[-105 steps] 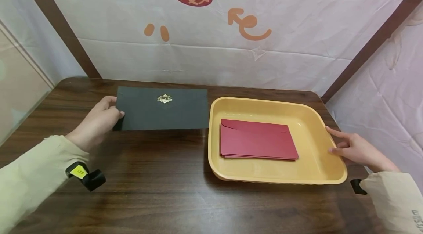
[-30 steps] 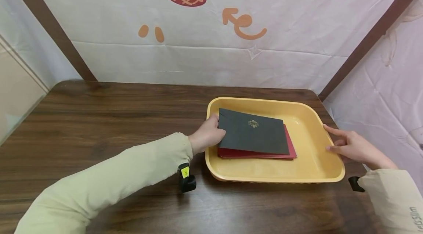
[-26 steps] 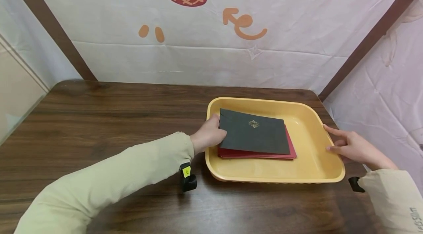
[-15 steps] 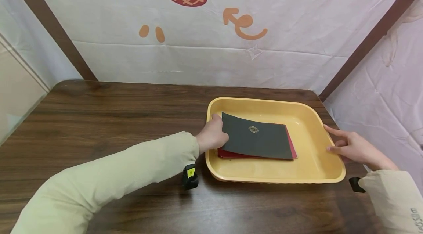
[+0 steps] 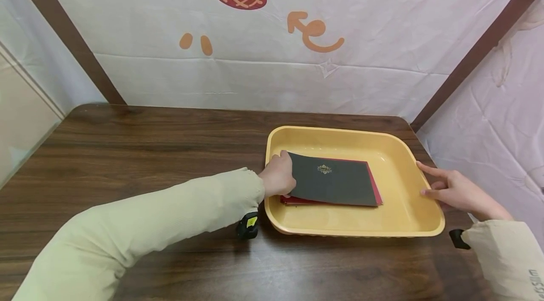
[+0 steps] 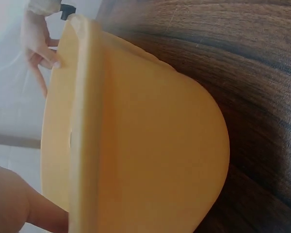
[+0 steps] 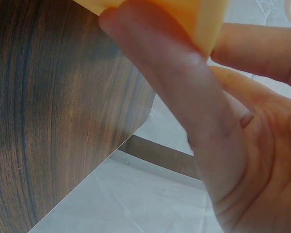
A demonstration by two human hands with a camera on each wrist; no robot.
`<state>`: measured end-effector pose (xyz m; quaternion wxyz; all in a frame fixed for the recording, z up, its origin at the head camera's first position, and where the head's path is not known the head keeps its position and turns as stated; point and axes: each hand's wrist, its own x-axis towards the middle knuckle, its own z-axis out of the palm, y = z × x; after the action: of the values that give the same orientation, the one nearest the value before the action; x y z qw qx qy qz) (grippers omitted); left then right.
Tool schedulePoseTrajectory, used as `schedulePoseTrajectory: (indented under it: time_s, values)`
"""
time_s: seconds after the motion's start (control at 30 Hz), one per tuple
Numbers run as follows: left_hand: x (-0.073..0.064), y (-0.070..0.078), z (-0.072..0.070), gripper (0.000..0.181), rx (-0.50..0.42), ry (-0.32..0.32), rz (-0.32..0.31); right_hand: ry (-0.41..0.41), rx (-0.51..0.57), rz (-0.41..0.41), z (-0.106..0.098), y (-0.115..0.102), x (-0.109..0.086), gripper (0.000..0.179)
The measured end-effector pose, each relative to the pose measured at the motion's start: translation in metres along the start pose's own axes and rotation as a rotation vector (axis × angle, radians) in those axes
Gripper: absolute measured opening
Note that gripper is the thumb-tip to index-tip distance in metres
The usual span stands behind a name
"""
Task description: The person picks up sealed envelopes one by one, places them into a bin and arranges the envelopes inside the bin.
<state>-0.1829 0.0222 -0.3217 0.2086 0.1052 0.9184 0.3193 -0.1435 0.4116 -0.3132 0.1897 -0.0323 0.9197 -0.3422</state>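
Note:
In the head view, my left hand (image 5: 278, 176) reaches over the left rim of a yellow plastic tray (image 5: 403, 218) and grips the left edge of a dark green envelope (image 5: 335, 185). A small gold emblem marks the envelope. It lies over several red envelopes (image 5: 376, 187), whose edges show at its right and front. My right hand (image 5: 461, 192) pinches the tray's right rim between thumb and fingers. The right wrist view shows those fingers on the rim up close. Most of my left hand's fingertips are hidden in the left wrist view, behind the tray wall (image 6: 155, 131).
The tray stands on the right part of a dark wood-grain table (image 5: 148, 150). A white printed curtain (image 5: 263, 74) hangs behind it, with brown posts at both sides. Black straps (image 5: 248, 225) hang at both wrists.
My left hand has carried the dark green envelope from the left into the tray. Over the last second the envelope sank flat onto the red ones. My right hand has stayed at the rim.

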Motion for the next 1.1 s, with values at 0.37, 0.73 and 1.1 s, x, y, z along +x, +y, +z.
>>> schedulePoseTrajectory:
  time_s: [0.37,0.73,1.1]
  values:
    - [0.003,0.006,0.001,0.064,0.133,-0.037,-0.037,0.002,0.004,0.002,-0.001,-0.001,-0.003,0.081]
    - [-0.003,0.009,-0.002,0.069,0.093,0.013,-0.019,0.001,0.009,0.008,-0.001,-0.001,-0.002,0.082]
    - [-0.010,0.001,-0.013,0.058,0.053,0.049,0.074,-0.005,0.022,0.013,-0.001,-0.003,0.000,0.082]
